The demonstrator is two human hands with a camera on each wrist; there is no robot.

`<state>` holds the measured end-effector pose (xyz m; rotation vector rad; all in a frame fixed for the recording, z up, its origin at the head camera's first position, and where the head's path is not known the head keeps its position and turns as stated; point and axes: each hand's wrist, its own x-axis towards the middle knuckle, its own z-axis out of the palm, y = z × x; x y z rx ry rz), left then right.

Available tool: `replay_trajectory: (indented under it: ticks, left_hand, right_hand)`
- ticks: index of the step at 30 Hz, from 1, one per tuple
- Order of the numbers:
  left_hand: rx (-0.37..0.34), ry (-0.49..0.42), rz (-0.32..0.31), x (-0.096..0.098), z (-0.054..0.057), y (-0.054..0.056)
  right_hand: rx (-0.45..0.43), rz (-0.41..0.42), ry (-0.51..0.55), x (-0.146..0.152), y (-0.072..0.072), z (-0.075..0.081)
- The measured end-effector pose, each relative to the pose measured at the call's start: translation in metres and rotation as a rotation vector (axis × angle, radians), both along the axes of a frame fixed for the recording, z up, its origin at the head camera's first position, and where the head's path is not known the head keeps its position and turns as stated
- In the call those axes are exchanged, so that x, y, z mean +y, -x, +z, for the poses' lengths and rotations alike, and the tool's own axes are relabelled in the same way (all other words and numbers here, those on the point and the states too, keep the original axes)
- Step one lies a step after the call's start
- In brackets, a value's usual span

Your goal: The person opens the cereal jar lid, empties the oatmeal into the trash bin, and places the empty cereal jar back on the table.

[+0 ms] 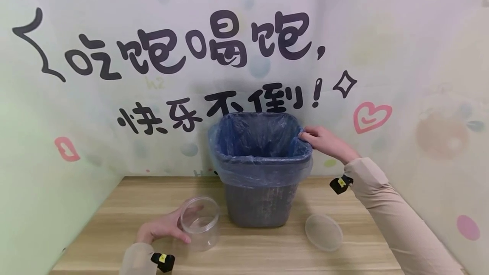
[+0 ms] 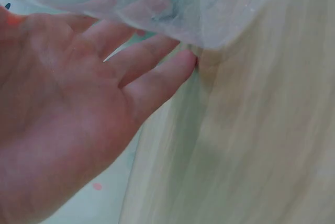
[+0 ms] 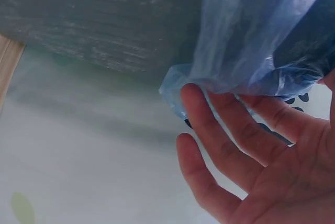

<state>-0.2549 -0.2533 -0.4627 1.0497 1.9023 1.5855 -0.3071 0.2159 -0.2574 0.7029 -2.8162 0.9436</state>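
A dark trash can (image 1: 257,207) stands upright near the wall, lined with a translucent blue garbage bag (image 1: 263,173) folded over its rim. My right hand (image 1: 324,141) grips the can's right rim through the bag. In the right wrist view that hand's fingers (image 3: 225,145) lie along the outside of the bag. At the front left, my left hand (image 1: 168,226) holds a clear plastic jar (image 1: 206,237) with no lid on it, thumb at the near side and fingers behind. Part of the jar (image 2: 225,4) covers some fingertips in the left wrist view. Its inside looks empty.
A round translucent lid (image 1: 324,232) lies on the wooden table (image 1: 267,249), right of the can. Behind the table hangs a pale printed wall covering (image 1: 153,3) with dark characters. Similar pale walls close both sides. A black wrist device (image 1: 164,262) sits on each sleeve.
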Motion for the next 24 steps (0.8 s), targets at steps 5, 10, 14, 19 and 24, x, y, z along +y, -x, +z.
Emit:
replay_trajectory:
  ticks: [5, 10, 14, 19, 24]
  left_hand:
    - [-0.020, 0.073, 0.064, -0.006, 0.014, 0.000]
    - [-0.013, 0.112, 0.065, -0.013, 0.031, 0.003]
    - [0.057, 0.127, 0.079, -0.016, 0.042, 0.007]
    - [0.143, 0.183, 0.220, -0.017, 0.055, 0.010]
    - [0.231, 0.292, 0.396, -0.016, 0.072, 0.014]
  right_hand:
    - [0.052, 0.003, -0.026, -0.003, 0.001, -0.001]
    - [0.070, 0.017, -0.045, -0.006, 0.000, 0.000]
    - [0.068, 0.021, -0.032, -0.005, 0.003, -0.003]
    - [0.090, 0.029, -0.013, -0.001, 0.008, -0.010]
    - [0.055, 0.029, 0.057, 0.005, 0.007, -0.014]
